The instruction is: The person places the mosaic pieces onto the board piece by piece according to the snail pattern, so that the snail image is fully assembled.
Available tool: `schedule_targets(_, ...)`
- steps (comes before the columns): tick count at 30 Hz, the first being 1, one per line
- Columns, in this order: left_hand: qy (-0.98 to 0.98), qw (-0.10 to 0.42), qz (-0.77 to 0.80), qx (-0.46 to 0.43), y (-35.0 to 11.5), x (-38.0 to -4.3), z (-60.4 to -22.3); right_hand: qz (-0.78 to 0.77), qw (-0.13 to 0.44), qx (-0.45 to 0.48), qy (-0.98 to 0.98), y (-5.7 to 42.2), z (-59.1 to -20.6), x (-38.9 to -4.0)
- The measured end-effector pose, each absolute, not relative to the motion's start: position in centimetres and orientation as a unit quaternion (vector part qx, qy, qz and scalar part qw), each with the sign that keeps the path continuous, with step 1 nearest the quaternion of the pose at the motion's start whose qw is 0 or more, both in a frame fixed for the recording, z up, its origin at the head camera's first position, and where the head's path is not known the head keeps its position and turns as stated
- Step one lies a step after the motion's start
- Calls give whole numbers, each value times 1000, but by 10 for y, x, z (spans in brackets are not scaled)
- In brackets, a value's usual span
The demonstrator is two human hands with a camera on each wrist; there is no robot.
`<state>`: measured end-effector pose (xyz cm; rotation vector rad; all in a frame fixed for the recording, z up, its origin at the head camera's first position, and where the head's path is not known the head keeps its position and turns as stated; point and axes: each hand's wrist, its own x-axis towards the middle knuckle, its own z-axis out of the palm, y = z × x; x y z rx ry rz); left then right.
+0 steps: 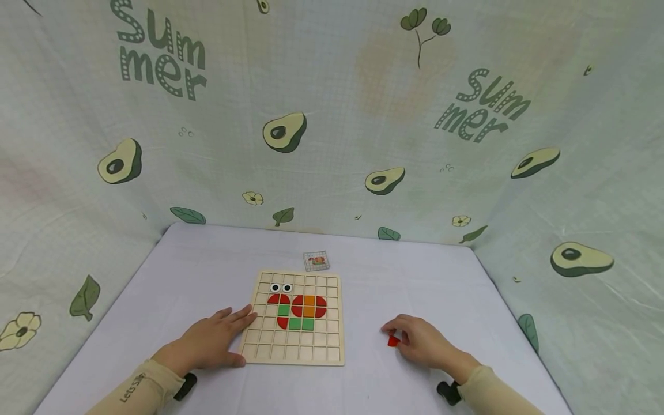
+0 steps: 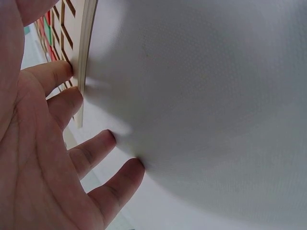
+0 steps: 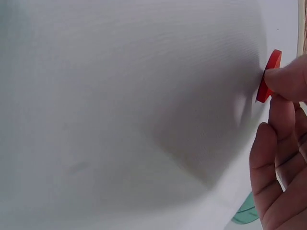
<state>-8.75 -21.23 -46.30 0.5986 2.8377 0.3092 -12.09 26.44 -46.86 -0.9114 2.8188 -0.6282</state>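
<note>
A square wooden grid board (image 1: 327, 346) lies on the table, bearing red, green and orange tiles and two eye pieces (image 1: 281, 287). Along its left edge rests my left hand (image 1: 212, 340), fingers spread; in the left wrist view some fingertips touch the board's side and others the cloth. To the right of the board, my right hand (image 1: 422, 343) pinches a red tile (image 3: 273, 67) between thumb and finger, low over the table. The fingers cover part of this tile, so its full outline is hidden. Red half-rounds and a green strip (image 1: 301, 324) form a figure on the grid.
A small picture card (image 1: 316, 261) with a similar coloured figure lies just behind the board. White cloth covers the table (image 1: 415, 276). Printed fabric walls (image 1: 332, 173) with avocados and leaves stand at the back and both sides.
</note>
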Motion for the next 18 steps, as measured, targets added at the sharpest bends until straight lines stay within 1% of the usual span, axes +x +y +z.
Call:
schedule_targets(3,967,112,106,203,-212,-87,-462,-205,53,-294,932,262,-469,-122)
schedule_targets(11,967,114,106,203,-211,-87,-460,-128,-14,-225,966,261,-473,-115)
schedule_targets(15,967,113,108,203,-212,-87,-460,-121,-18,-212,970,260,-476,-112)
schedule_targets(18,966,113,108,204,-211,-87,-460,-143,-15,-225,964,261,-476,-112)
